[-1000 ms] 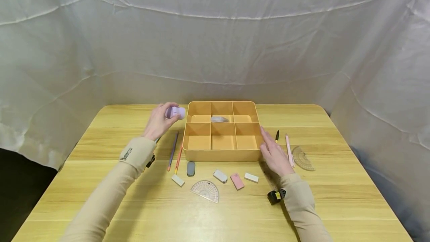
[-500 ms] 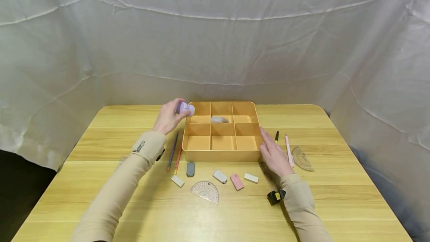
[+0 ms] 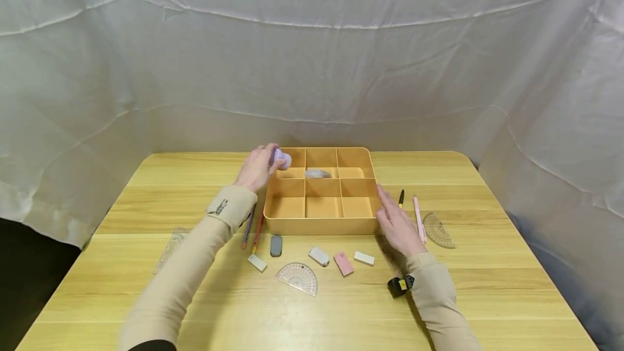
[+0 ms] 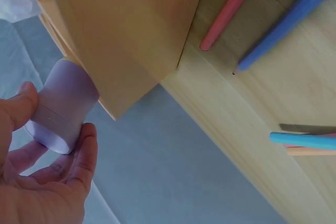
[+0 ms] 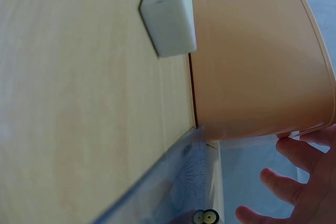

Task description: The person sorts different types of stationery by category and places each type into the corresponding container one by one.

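My left hand [image 3: 257,168] pinches a small light-purple cylinder [image 3: 283,159] between thumb and fingers, over the back left compartment of the yellow-orange divided box [image 3: 322,226]. Seen from the left wrist, the purple cylinder [image 4: 65,100] tapers slightly, shows a seam near one end, and overlaps the box's rim. Straight-fingered, my right hand [image 3: 400,226] rests against the right wall of the box. A whitish translucent item [image 3: 318,174] lies in the back middle compartment.
Before the box lie a grey eraser [image 3: 275,246], a pink eraser [image 3: 343,264], several whitish erasers and a clear protractor [image 3: 298,278]. Pencils [image 3: 249,227] lie left; a black pen [image 3: 402,198], pink pen [image 3: 419,220] and another protractor [image 3: 440,230] lie right. A clear ruler [image 5: 178,182] passes beneath the right arm.
My left hand has carried the purple cylinder rightward, from beside the box to over its back left compartment. A clear ruler at the left has come into view. My right hand stays put.
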The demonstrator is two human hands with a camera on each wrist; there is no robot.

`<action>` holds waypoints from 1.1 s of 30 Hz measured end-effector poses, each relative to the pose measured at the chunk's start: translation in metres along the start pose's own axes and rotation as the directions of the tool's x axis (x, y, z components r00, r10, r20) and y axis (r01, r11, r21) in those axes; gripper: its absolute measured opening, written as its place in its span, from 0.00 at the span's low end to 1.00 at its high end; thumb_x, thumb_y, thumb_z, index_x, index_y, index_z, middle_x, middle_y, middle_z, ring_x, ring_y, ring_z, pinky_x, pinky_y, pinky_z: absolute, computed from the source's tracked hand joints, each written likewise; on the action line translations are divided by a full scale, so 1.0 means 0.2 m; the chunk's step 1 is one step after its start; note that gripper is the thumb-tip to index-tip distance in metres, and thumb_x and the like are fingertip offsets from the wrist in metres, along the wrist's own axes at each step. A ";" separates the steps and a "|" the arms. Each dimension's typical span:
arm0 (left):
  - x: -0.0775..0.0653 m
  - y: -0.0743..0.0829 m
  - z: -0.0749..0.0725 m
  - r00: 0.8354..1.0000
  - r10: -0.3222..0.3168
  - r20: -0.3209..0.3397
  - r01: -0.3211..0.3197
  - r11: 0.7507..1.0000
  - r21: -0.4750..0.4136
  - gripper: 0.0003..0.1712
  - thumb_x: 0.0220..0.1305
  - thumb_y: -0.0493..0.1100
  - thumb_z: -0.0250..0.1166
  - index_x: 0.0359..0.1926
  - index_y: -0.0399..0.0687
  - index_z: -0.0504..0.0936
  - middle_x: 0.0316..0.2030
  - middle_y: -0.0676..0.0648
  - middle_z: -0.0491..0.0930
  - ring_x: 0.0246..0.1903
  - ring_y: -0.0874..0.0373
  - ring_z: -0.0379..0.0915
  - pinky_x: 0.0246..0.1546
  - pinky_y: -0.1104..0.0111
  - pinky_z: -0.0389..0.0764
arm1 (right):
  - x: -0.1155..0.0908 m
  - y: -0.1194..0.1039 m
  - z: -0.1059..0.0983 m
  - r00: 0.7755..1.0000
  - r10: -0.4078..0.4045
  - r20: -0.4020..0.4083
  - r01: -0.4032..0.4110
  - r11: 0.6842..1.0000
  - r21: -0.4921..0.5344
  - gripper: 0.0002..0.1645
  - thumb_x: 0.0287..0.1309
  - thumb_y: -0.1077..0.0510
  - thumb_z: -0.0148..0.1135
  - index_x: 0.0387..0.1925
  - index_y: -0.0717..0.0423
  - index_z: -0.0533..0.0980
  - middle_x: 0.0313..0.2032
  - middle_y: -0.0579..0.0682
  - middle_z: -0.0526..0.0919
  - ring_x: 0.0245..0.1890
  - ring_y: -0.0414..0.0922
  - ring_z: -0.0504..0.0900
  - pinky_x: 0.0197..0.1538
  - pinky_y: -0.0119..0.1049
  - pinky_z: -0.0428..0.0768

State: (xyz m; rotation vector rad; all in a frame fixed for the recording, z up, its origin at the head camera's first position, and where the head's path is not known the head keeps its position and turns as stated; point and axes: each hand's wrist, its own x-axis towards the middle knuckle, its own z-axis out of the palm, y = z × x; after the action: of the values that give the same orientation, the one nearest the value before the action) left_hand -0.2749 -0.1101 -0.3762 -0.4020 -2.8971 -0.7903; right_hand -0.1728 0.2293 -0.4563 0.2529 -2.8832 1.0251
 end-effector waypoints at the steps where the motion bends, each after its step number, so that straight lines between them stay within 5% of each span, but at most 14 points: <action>1: 0.00 0.01 0.01 1.000 0.001 0.003 -0.001 1.000 0.014 0.27 0.73 0.46 0.61 0.66 0.36 0.71 0.56 0.28 0.76 0.55 0.34 0.75 0.60 0.46 0.77 | 0.00 0.00 0.00 1.000 0.000 0.000 0.000 1.000 0.001 0.35 0.76 0.55 0.36 0.81 0.48 0.46 0.78 0.62 0.55 0.75 0.64 0.59 0.72 0.66 0.63; 13: 0.05 0.07 0.05 0.994 -0.054 0.097 0.052 0.998 0.025 0.26 0.67 0.37 0.66 0.64 0.38 0.75 0.57 0.31 0.75 0.57 0.37 0.74 0.62 0.48 0.76 | -0.01 -0.01 0.00 1.000 -0.006 -0.005 0.006 1.000 0.006 0.35 0.76 0.56 0.36 0.80 0.50 0.47 0.78 0.63 0.55 0.74 0.65 0.61 0.72 0.66 0.63; 23: 0.10 0.12 0.08 0.983 -0.143 0.115 0.120 0.976 0.183 0.25 0.62 0.48 0.72 0.59 0.50 0.79 0.54 0.41 0.84 0.53 0.40 0.80 0.59 0.50 0.75 | 0.00 0.00 0.00 1.000 -0.001 0.002 0.001 1.000 0.016 0.35 0.76 0.55 0.37 0.80 0.50 0.47 0.78 0.62 0.54 0.74 0.66 0.61 0.72 0.66 0.64; 33: 0.14 0.15 0.10 0.965 -0.215 0.152 0.164 0.942 0.291 0.25 0.56 0.54 0.76 0.52 0.51 0.83 0.55 0.41 0.83 0.58 0.43 0.69 0.64 0.52 0.66 | 0.00 -0.01 0.00 1.000 0.000 0.002 0.000 1.000 0.014 0.36 0.76 0.55 0.37 0.81 0.47 0.46 0.78 0.62 0.54 0.74 0.65 0.61 0.72 0.66 0.64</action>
State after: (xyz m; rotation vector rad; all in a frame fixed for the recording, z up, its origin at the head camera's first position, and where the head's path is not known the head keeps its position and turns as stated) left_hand -0.2938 -0.0693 -0.3750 -0.1727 -3.1936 -0.3732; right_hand -0.1719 0.2284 -0.4557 0.2557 -2.8787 1.0459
